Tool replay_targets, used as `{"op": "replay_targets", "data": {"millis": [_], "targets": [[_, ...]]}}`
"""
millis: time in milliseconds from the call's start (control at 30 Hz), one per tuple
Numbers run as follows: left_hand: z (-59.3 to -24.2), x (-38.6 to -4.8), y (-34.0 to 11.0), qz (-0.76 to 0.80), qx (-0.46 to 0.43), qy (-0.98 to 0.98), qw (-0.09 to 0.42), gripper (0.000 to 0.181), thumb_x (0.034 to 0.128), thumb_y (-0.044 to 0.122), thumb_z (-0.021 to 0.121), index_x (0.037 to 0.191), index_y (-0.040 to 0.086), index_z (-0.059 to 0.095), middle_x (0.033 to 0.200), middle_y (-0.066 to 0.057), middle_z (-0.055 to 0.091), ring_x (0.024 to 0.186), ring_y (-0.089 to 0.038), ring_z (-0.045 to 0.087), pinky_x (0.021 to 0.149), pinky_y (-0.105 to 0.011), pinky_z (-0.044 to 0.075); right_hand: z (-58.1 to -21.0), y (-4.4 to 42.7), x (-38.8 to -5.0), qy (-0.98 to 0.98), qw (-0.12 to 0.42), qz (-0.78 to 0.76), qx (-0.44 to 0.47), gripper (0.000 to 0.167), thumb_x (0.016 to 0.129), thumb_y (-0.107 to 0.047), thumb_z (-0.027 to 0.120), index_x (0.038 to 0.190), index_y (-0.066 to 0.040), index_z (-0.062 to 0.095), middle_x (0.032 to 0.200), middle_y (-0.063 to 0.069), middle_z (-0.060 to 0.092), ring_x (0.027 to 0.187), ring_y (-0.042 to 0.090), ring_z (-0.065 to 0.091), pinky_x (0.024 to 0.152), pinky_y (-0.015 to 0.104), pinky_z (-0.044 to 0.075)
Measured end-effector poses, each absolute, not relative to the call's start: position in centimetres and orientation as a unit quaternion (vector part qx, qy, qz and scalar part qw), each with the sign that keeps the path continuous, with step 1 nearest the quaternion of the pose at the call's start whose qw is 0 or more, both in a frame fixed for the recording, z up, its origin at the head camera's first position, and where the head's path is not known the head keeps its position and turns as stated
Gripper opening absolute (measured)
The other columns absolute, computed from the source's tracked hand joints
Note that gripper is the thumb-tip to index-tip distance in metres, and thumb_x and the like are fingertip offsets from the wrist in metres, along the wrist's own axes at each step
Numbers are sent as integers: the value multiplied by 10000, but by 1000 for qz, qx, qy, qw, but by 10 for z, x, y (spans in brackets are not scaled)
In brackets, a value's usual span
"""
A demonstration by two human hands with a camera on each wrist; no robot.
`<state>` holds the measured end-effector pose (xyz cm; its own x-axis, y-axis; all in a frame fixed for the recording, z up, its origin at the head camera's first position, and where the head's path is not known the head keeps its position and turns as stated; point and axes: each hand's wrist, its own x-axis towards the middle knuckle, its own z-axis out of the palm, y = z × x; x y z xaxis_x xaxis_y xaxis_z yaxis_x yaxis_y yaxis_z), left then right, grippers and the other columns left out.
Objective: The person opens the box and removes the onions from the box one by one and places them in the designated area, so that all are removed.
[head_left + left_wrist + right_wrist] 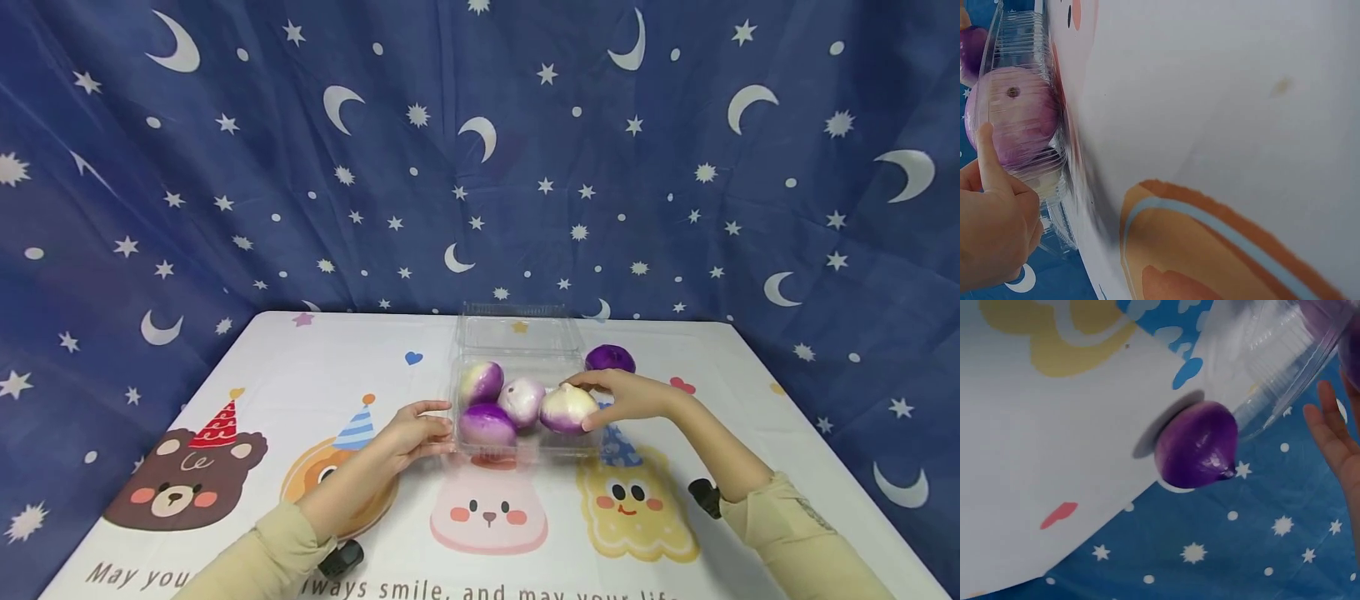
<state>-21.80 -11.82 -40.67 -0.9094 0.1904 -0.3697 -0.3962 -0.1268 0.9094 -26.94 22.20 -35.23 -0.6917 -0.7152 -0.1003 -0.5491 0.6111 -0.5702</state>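
A clear plastic container (517, 346) stands with its lid hinged back, holding several purple-and-white onions. My right hand (628, 395) grips a cream-and-purple onion (567, 410) at the container's right side, thumb and fingers on either side of it. My left hand (420, 429) touches the container's left front corner. In the left wrist view, one straight finger (988, 153) of it presses on the ribbed wall, with an onion (1019, 115) behind the plastic. Outside, behind the right hand, lies a deep purple onion (1197, 445), its pointed tip showing in the right wrist view.
The white tablecloth (360, 350) carries printed cartoon animals and lettering. A blue curtain (420, 208) with moons and stars hangs along the table's back edge. Black wrist cameras (341, 560) are strapped to both wrists.
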Motion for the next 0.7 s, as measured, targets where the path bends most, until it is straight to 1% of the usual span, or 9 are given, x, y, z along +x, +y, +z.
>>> {"op": "replay_targets", "data": {"millis": [100, 233, 333, 467, 567, 667, 700], "targets": [[-406, -217, -118, 750, -86, 627, 194, 478, 874, -124, 500, 1335, -76, 382, 814, -41, 539, 651, -104, 572, 693, -265, 626, -355, 228, -271, 878, 152, -296, -345, 654, 825, -300, 722, 1322, 45, 473, 1318, 217, 518, 1223, 393, 493, 1046, 551, 426], [-405, -215, -118, 753, -86, 624, 191, 488, 875, -122, 496, 1345, -75, 372, 805, -34, 540, 650, -101, 570, 682, -257, 625, -359, 237, -272, 875, 130, -339, -321, 653, 831, -247, 723, 1332, 62, 442, 1304, 251, 497, 1164, 398, 531, 991, 491, 498], [-407, -215, -118, 749, -85, 628, 193, 493, 875, -117, 498, 1349, -78, 367, 792, -32, 543, 649, -99, 569, 693, -265, 625, -362, 242, -273, 870, 112, -359, -319, 645, 825, -211, 729, 1334, 54, 435, 1289, 259, 486, 1121, 377, 553, 943, 431, 545], [-409, -216, -118, 749, -78, 629, 191, 478, 857, -105, 530, 1316, -70, 406, 794, -38, 547, 654, -107, 582, 724, -284, 623, -364, 249, -277, 865, 68, -369, -332, 633, 812, -137, 736, 1336, 43, 430, 1279, 239, 475, 1089, 309, 555, 916, 378, 567], [-411, -217, -120, 760, -60, 617, 193, 452, 835, -92, 575, 1269, -49, 456, 803, -44, 557, 660, -111, 598, 732, -286, 621, -363, 253, -281, 869, 39, -370, -328, 631, 806, -99, 735, 1338, 44, 426, 1274, 224, 465, 1077, 273, 533, 910, 368, 569], [-411, -216, -120, 758, -63, 620, 192, 457, 851, -91, 563, 1290, -57, 438, 815, -46, 557, 664, -111, 598, 728, -285, 622, -362, 258, -284, 874, 34, -373, -309, 638, 809, -91, 729, 1346, 51, 415, 1288, 229, 448, 1081, 279, 501, 922, 383, 561], [-410, -216, -120, 757, -66, 621, 193, 461, 858, -93, 552, 1301, -57, 430, 817, -43, 555, 664, -107, 596, 720, -280, 623, -363, 259, -284, 875, 35, -376, -303, 641, 810, -88, 727, 1349, 55, 410, 1296, 237, 438, 1090, 302, 497, 935, 415, 551]]}}
